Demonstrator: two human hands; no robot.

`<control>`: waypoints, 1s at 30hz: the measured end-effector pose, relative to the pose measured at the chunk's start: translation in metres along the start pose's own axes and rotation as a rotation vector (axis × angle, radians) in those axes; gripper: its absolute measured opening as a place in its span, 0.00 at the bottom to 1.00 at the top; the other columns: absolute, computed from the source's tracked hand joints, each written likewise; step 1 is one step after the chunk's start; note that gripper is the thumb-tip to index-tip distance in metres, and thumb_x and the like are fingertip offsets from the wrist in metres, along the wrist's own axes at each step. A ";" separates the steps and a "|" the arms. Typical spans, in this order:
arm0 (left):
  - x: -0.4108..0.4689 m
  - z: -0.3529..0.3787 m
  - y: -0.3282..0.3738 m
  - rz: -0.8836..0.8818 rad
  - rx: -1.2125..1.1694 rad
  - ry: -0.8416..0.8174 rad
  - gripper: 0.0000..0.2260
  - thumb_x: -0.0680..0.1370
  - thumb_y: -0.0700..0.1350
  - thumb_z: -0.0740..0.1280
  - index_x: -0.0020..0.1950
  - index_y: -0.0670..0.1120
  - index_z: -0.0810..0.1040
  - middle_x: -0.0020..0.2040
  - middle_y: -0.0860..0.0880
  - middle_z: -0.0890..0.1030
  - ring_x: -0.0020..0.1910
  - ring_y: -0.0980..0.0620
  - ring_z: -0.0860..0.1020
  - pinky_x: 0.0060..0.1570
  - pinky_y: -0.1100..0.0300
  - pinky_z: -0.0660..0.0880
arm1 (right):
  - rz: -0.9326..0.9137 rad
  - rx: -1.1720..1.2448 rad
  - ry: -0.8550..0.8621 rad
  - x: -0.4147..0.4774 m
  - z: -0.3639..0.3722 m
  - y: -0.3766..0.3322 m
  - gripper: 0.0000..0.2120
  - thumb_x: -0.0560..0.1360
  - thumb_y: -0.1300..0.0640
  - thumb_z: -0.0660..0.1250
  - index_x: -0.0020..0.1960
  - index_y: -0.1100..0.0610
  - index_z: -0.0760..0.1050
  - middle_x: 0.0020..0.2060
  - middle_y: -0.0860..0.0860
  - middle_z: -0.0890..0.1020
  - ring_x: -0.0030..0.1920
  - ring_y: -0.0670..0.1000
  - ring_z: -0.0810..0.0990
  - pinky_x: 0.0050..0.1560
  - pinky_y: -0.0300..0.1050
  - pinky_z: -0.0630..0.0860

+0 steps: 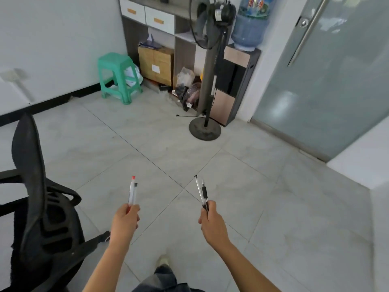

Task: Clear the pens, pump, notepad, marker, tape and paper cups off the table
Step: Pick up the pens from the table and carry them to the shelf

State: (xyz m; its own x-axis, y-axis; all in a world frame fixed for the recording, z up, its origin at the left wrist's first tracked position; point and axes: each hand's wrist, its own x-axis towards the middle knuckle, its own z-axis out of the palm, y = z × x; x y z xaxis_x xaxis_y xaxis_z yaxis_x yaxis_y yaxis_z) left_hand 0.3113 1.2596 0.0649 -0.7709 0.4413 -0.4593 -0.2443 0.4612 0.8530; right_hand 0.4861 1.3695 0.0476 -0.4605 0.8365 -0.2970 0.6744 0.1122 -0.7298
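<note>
Beyond the pens [132,194] in our left hand [125,221] and right hand [212,225], the tiled floor [160,131] lies open. The black chair [31,169] crowds the left side; fan stand [205,130] and green stool [114,60] stand well ahead, glass door [336,81] off right.

My left hand [125,220] holds the red-ended pen [131,191] and the black-ended pen [134,194] together by their lower ends, both with clear barrels, touching side by side and pointing away from me. My right hand [211,223] holds the clear pen [198,189] and the pen with a black grip [204,192], which spread slightly at the top.
</note>
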 end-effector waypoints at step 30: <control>0.406 0.107 0.233 -0.134 0.030 0.234 0.07 0.77 0.40 0.59 0.43 0.37 0.73 0.31 0.45 0.71 0.30 0.48 0.66 0.34 0.57 0.65 | -0.104 0.065 -0.290 0.532 0.002 -0.205 0.02 0.79 0.56 0.51 0.50 0.53 0.61 0.31 0.48 0.74 0.33 0.53 0.74 0.40 0.52 0.75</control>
State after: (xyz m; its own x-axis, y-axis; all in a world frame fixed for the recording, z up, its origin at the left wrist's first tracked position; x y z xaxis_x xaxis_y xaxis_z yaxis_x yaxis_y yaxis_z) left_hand 0.0043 1.6285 0.0505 -0.8490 0.1864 -0.4944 -0.3380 0.5277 0.7793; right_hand 0.1016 1.7906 0.0385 -0.6769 0.6334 -0.3749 0.5810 0.1471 -0.8005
